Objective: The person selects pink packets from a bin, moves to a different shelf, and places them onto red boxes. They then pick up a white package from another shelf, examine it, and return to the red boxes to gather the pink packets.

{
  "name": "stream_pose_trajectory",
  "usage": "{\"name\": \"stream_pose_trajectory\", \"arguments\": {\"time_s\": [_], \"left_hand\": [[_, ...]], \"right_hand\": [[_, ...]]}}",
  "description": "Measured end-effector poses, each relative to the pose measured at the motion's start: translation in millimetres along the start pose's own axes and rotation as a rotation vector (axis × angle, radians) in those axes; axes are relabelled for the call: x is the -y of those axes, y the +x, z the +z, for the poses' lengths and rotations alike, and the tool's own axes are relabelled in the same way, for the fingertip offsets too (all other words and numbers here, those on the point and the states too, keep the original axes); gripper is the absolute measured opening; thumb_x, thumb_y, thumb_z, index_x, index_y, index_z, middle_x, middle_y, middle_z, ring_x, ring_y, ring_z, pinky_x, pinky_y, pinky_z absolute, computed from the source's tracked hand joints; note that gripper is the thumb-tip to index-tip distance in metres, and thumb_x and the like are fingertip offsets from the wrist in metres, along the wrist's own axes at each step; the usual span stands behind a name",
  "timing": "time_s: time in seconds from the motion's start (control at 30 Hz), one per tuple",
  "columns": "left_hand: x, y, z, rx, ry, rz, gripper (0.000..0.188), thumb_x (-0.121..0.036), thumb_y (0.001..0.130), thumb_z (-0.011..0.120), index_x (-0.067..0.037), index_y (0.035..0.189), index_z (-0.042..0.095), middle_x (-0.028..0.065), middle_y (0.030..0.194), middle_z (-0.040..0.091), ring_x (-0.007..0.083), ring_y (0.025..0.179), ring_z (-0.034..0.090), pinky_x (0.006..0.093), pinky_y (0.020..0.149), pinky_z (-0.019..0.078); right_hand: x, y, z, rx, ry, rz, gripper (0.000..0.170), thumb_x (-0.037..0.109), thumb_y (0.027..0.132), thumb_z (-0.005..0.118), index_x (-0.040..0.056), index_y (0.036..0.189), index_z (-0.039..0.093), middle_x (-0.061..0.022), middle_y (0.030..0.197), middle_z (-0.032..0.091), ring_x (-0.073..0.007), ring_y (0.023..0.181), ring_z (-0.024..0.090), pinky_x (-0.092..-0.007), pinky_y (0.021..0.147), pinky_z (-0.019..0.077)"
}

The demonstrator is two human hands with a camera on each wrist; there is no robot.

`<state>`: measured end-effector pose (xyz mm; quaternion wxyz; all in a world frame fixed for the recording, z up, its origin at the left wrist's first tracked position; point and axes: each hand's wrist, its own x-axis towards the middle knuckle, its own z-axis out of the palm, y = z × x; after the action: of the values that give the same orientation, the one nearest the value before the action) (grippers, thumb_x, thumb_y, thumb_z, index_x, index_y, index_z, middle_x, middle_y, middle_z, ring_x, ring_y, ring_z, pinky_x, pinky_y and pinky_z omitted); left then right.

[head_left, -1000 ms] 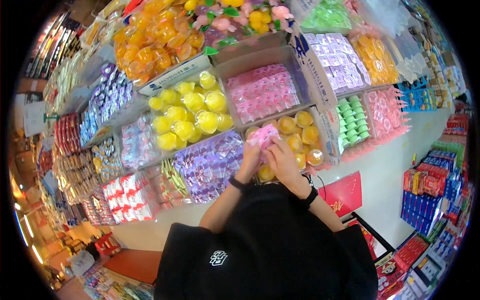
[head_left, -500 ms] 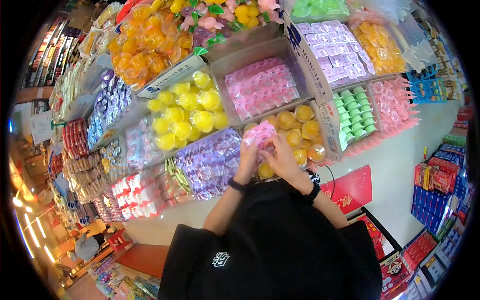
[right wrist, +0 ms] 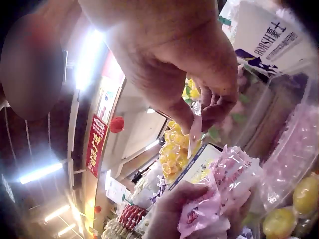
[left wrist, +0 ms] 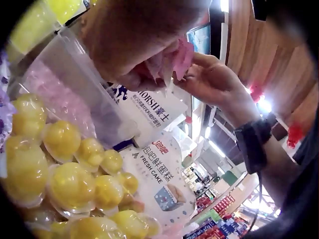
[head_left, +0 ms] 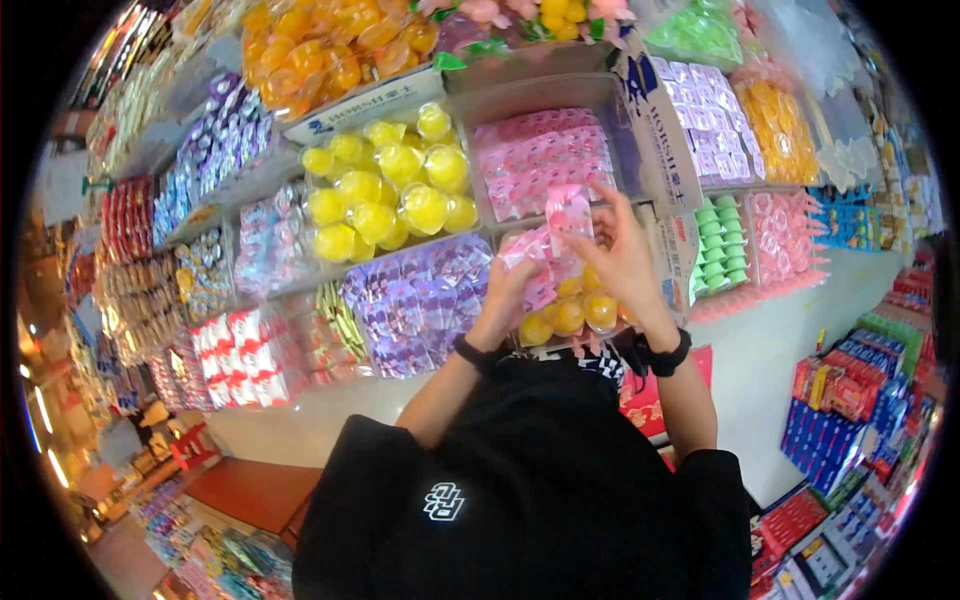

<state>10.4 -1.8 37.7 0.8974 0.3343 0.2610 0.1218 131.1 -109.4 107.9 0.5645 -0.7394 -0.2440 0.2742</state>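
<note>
In the head view my left hand (head_left: 508, 292) grips several small pink wrapped packets (head_left: 530, 262) over a bin of round yellow-orange wrapped cakes (head_left: 567, 318). My right hand (head_left: 630, 262) pinches one pink packet (head_left: 568, 210) between thumb and fingers, just above and right of that bunch. Behind the hands, rows of similar pink packets (head_left: 535, 150) lie in a clear bin. The right wrist view shows the bunched packets (right wrist: 234, 174) at the left hand's fingers, with the pinched packet (right wrist: 196, 130) hanging edge-on from the right hand.
Left of the hands are bins of yellow cups (head_left: 365, 185) and purple packets (head_left: 425, 310). An upright printed carton panel (head_left: 668, 145) rises at the right, with green packs (head_left: 720, 245) beyond it. Stacked boxes (head_left: 830, 420) stand across the floor at the right.
My hands were close together over one pink bunch. The right hand has moved up and right with a single pink packet, while the left keeps the others. The view has shifted slightly.
</note>
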Motion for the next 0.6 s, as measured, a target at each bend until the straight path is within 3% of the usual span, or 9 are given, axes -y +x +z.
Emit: {"name": "stream_pose_trajectory", "arguments": {"time_s": [0.17,0.3,0.37,0.4,0.5,0.6], "left_hand": [[-4.3,-0.7,-16.4,-0.025,-0.111,-0.004,0.043,0.003,0.076,0.051,-0.002,0.118,0.045,0.0107,0.109,0.058,0.018,0.094,0.061,0.0298,0.076,0.0527],[-7.1,-3.0,-27.6,-0.035,-0.182,0.028,0.042,0.004,0.075,0.053,-0.002,0.117,0.046,0.0098,0.107,0.058,0.0173,0.093,0.061,0.031,0.078,0.0525],[-10.4,-3.9,-33.3,-0.037,-0.196,0.03,0.042,0.004,0.076,0.053,-0.002,0.117,0.046,0.0096,0.107,0.058,0.0173,0.093,0.061,0.0315,0.079,0.0525],[-11.4,-5.3,-35.1,-0.057,-0.202,0.023,0.042,0.004,0.076,0.053,-0.002,0.117,0.046,0.0096,0.106,0.058,0.0172,0.092,0.061,0.0318,0.078,0.0525],[-16.8,-8.2,-37.2,-0.111,-0.229,0.015,0.041,0.004,0.075,0.054,-0.003,0.114,0.047,0.0073,0.101,0.059,0.0149,0.088,0.061,0.0297,0.076,0.0522],[-23.0,-6.6,-39.5,-0.14,-0.241,0.015,0.04,0.004,0.073,0.056,-0.004,0.111,0.047,0.0053,0.096,0.06,0.0129,0.085,0.061,0.0274,0.074,0.0519]], "right_hand": [[9.3,79.3,13.9,0.119,-0.139,-0.047,0.055,0.004,0.079,0.064,-0.0022,0.127,0.039,-0.007,0.091,0.061,-0.0094,0.08,0.056,-0.0227,0.07,0.0461],[-37.7,175.4,31.4,0.193,-0.369,-0.103,0.052,0.005,0.079,0.064,-0.0061,0.125,0.043,-0.0103,0.096,0.063,-0.0129,0.082,0.058,-0.0246,0.07,0.0471],[-65.5,214.3,45.3,0.092,-0.387,0.007,0.049,0.016,0.072,0.069,-0.0005,0.116,0.056,-0.0153,0.096,0.065,-0.0204,0.08,0.062,-0.03,0.072,0.0487],[-80.9,234.9,50.0,0.108,-0.391,0.002,0.049,0.016,0.072,0.069,-0.0005,0.116,0.056,-0.0153,0.096,0.065,-0.0204,0.08,0.062,-0.03,0.072,0.0487],[-100.7,268.8,65.8,0.22,-0.675,0.121,0.041,0.018,0.065,0.065,0.0027,0.103,0.065,-0.0183,0.098,0.065,-0.0304,0.092,0.063,-0.0354,0.081,0.0482],[-106.4,268.4,86.7,0.123,-0.793,0.133,0.04,0.009,0.071,0.066,-0.0056,0.107,0.061,-0.0179,0.099,0.066,-0.0239,0.091,0.063,-0.0328,0.079,0.0486]]}}
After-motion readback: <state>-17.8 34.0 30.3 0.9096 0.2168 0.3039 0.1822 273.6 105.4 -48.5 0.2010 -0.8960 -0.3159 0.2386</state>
